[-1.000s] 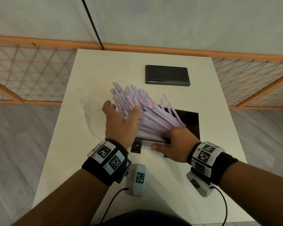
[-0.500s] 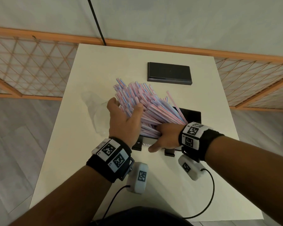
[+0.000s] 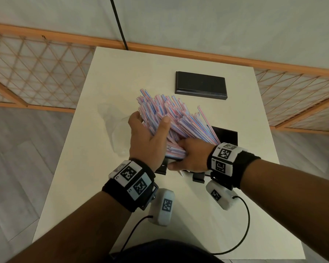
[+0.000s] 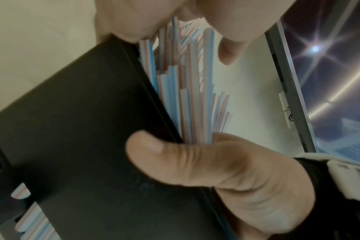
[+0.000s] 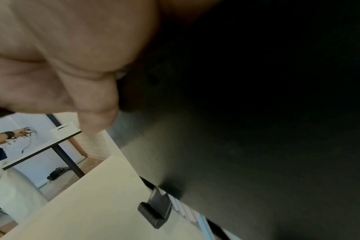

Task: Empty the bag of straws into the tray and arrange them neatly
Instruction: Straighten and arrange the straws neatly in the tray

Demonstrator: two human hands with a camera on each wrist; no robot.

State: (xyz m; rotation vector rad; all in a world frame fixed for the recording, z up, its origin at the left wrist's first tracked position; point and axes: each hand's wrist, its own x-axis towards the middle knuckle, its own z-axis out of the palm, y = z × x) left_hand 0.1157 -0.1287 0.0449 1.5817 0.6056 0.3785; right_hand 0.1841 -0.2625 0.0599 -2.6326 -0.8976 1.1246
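Note:
A thick bundle of pink, blue and white striped straws (image 3: 171, 118) fans up and away to the left from the black tray (image 3: 227, 136). My left hand (image 3: 150, 130) grips the bundle from the left, thumb over the top. My right hand (image 3: 188, 156) wraps the bundle's near ends, and its thumb (image 4: 175, 155) lies against the tray's front wall (image 4: 82, 129). In the left wrist view the straws (image 4: 187, 97) rise out of the tray between both hands. The clear empty bag (image 3: 112, 126) lies flat on the table left of my left hand.
A flat black lid-like slab (image 3: 200, 85) lies at the back of the white table (image 3: 122, 73). An orange lattice fence (image 3: 36, 73) runs behind the table. The right wrist view shows the tray's black foot (image 5: 154, 211), and another person (image 5: 8, 134) at a far table.
My right hand has come in from the right and closed over the near ends of the straws. My left hand has kept its grip, and the bundle is gathered tighter and tilted more steeply.

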